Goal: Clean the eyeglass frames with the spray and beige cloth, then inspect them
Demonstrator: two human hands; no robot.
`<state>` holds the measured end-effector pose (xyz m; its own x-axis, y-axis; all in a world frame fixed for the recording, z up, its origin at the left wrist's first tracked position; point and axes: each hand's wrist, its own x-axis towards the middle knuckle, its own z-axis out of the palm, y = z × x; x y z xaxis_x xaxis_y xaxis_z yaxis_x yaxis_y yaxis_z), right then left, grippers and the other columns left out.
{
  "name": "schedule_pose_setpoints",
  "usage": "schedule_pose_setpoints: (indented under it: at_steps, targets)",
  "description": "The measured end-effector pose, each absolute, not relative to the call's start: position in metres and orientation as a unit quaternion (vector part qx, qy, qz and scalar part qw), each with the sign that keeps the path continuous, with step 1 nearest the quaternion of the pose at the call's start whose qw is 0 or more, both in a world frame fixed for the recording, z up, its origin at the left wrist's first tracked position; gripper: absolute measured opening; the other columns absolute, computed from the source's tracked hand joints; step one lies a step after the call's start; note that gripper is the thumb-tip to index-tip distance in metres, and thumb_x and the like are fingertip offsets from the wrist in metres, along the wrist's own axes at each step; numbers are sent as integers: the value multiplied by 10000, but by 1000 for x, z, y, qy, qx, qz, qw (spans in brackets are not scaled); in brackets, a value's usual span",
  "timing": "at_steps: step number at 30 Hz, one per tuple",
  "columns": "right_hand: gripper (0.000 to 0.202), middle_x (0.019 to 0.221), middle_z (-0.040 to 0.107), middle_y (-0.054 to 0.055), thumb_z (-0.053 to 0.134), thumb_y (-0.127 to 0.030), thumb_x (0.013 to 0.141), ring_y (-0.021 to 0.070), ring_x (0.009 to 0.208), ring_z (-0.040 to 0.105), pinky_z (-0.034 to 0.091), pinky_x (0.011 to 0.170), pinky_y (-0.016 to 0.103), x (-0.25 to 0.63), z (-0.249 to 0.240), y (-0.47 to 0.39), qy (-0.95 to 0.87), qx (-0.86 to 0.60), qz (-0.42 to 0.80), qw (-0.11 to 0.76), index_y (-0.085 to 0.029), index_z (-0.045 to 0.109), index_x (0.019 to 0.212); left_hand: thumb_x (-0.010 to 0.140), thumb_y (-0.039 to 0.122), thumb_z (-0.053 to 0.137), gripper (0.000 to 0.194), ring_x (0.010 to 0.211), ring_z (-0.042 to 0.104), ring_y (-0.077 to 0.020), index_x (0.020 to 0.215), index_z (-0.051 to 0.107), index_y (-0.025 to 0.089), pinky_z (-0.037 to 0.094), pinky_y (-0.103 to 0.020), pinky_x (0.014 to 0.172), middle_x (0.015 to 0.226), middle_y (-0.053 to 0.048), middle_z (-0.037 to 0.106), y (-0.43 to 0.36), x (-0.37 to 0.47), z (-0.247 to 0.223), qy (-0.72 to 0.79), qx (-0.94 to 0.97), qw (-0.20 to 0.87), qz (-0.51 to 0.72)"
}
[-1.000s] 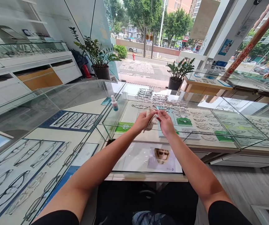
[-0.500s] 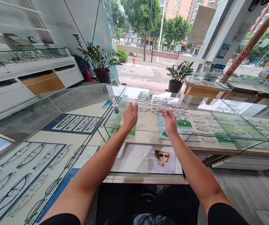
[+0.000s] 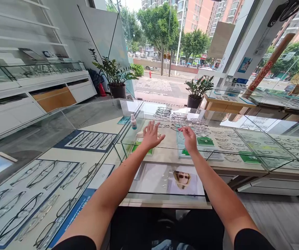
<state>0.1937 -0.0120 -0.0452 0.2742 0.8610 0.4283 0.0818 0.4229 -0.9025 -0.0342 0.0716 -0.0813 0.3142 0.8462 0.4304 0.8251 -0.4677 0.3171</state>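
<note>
My left hand (image 3: 151, 136) is spread, palm down, over the glass counter (image 3: 165, 152). A pale, cloth-like thing (image 3: 140, 134) lies just under and left of its fingers. Behind it, a small white and blue bottle (image 3: 133, 122) stands upright on the glass. To the right, my right hand (image 3: 189, 138) is closed, with thumb and fingertips pinched on a thin pair of glasses (image 3: 180, 133). The frame is faint against the counter, and its outline is only partly visible.
Rows of glasses (image 3: 163, 111) fill the case beyond my hands. On the left are trays of glasses (image 3: 91, 139). A leaflet with a face (image 3: 182, 180) lies near the front edge. Potted plants (image 3: 117, 91) stand by the window.
My left hand has gone from closed to spread, and the pale thing now shows beneath it. My right hand keeps its pinch. The whole view has shifted slightly.
</note>
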Motion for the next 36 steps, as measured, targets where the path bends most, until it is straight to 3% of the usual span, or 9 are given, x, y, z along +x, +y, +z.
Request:
schedule_pose_setpoints:
  at_steps: [3,8,14,20,22,24,26,28,36]
  targets:
    - [380,1094,805,98,673,-646,945,311,1148,721,512,1101,485,193,-45,-14,-536,-452,286,654,-270,672,888,1012,594,589,891,1776,100,-419,1762,359,171,125,-611,1364,1891,-226,176,68,-32,-76,483,795,-26,366]
    - [402,959,773,69,703,-666,913,292,1063,686,503,1081,466,194,-37,-18,-572,-436,326,614,-270,694,845,995,536,617,868,1765,155,-440,1731,364,152,163,-588,1335,1861,-279,232,54,-24,-63,382,794,-99,462]
    - [459,850,743,35,726,-690,901,248,923,640,489,976,425,205,33,-10,-659,-415,330,534,-249,703,776,931,558,704,1035,1767,130,-467,1752,228,145,190,-599,1340,1842,-315,248,35,-21,-5,316,792,-97,513]
    - [370,805,719,19,659,-483,1012,224,843,599,463,881,396,206,129,-45,-741,-401,230,487,-242,724,739,910,553,796,1042,1651,428,-399,1753,284,218,326,-524,1334,1769,-216,456,16,-32,93,214,864,-21,455]
    - [354,789,705,8,651,-445,1030,213,811,585,459,842,384,204,143,-64,-755,-396,213,477,-244,719,746,902,512,843,960,1646,422,-392,1703,386,249,311,-526,1340,1713,-173,539,4,-35,117,220,861,-30,457]
    - [358,788,692,6,639,-433,1048,210,803,583,451,806,374,202,148,-81,-759,-395,196,478,-245,703,750,929,454,849,732,1612,464,-375,1568,543,270,325,-514,1314,1602,-124,649,-10,-38,133,214,875,-48,431]
    - [352,788,676,2,626,-422,1066,204,796,577,447,789,363,201,148,-93,-760,-403,184,475,-246,691,769,963,447,839,490,1463,599,-346,1384,651,282,382,-485,1239,1439,-85,741,-22,-41,142,195,893,-59,402]
    - [350,801,677,1,605,-412,1087,201,803,584,448,784,355,202,146,-102,-766,-414,176,459,-246,683,789,1000,465,816,391,1298,677,-307,1305,664,275,428,-449,1149,1311,-70,775,-31,-42,145,181,897,-63,398]
    - [352,810,676,8,592,-424,1111,206,807,602,474,790,355,211,146,-112,-777,-418,190,431,-252,683,818,999,422,844,460,1139,709,-255,1382,634,278,447,-398,1053,1225,-47,788,-40,-49,146,144,906,-106,383]
